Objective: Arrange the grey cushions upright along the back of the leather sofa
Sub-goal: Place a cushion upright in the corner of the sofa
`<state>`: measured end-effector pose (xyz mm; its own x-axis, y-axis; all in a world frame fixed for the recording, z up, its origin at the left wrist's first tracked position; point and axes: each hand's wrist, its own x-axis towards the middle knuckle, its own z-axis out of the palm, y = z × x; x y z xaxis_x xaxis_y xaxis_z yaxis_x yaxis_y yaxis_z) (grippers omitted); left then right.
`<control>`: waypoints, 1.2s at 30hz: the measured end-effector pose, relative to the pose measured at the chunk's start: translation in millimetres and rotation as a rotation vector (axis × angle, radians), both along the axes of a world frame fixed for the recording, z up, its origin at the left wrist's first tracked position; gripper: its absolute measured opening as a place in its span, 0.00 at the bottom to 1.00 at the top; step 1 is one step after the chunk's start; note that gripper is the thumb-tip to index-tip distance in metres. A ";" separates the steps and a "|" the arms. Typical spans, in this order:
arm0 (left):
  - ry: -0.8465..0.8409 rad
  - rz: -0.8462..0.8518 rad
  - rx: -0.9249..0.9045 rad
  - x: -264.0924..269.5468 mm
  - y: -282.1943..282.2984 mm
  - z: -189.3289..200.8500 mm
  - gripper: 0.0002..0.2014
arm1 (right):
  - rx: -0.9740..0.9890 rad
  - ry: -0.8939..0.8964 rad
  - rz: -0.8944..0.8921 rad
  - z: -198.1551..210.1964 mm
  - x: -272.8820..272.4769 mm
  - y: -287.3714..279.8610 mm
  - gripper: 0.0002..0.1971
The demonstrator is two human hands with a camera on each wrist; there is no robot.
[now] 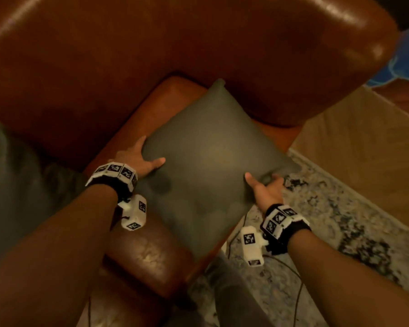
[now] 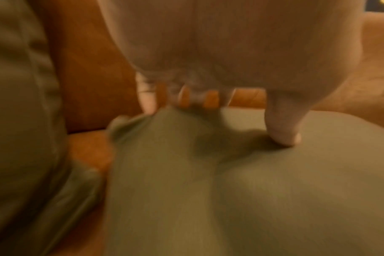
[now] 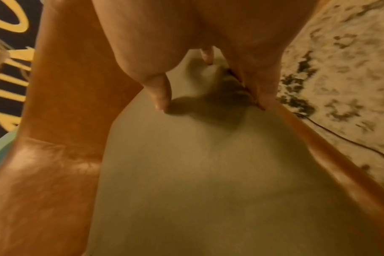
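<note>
A square grey cushion [image 1: 206, 161] lies slanted over the right end of the brown leather sofa seat [image 1: 175, 95], one corner pointing at the nook between backrest [image 1: 128, 55] and armrest. My left hand [image 1: 147, 156] grips its left edge, thumb on top and fingers underneath. My right hand [image 1: 262, 182] holds its right corner the same way. In the left wrist view the thumb presses into the cushion [image 2: 263, 190]. In the right wrist view my right hand [image 3: 210, 97] pinches the cushion [image 3: 197, 173]. A second grey cushion [image 1: 12, 190] leans against the backrest at the far left.
The rounded armrest [image 1: 328, 67] closes off the sofa on the right. A patterned rug [image 1: 340, 220] with a thin dark cable [image 1: 298, 291] lies in front, and wooden flooring [image 1: 364, 142] lies beyond it. My grey-trousered leg [image 1: 234, 296] stands by the seat's front edge.
</note>
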<state>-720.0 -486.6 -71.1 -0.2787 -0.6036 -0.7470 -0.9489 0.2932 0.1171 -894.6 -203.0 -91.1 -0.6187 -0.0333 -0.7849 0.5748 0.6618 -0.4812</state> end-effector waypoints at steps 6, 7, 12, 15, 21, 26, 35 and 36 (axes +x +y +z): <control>-0.040 0.427 0.524 55.8 70.2 -12.1 0.44 | 0.028 0.257 0.643 32.3 -47.1 -82.2 0.46; -0.107 0.375 0.575 63.5 85.4 -14.1 0.42 | 0.021 0.269 0.780 38.1 -49.3 -97.4 0.44; -0.074 0.034 0.451 36.4 90.0 11.7 0.22 | -0.085 0.286 0.898 54.4 -29.2 -106.9 0.30; 0.213 0.077 -0.189 10.0 44.2 26.2 0.17 | -0.065 0.344 0.616 41.8 -7.2 -52.0 0.27; 0.138 0.250 0.023 14.5 13.7 13.7 0.43 | 0.053 -0.111 0.162 0.1 26.8 20.3 0.50; 0.148 0.477 0.110 21.7 36.7 16.8 0.41 | 0.045 -0.001 0.283 -1.4 -2.2 -18.9 0.52; 0.229 1.067 0.459 83.8 76.3 -6.3 0.45 | 0.153 0.157 0.792 30.1 -74.0 -87.2 0.41; 0.314 1.127 0.376 87.2 74.0 -13.3 0.49 | 0.164 0.152 0.797 28.9 -76.5 -93.3 0.43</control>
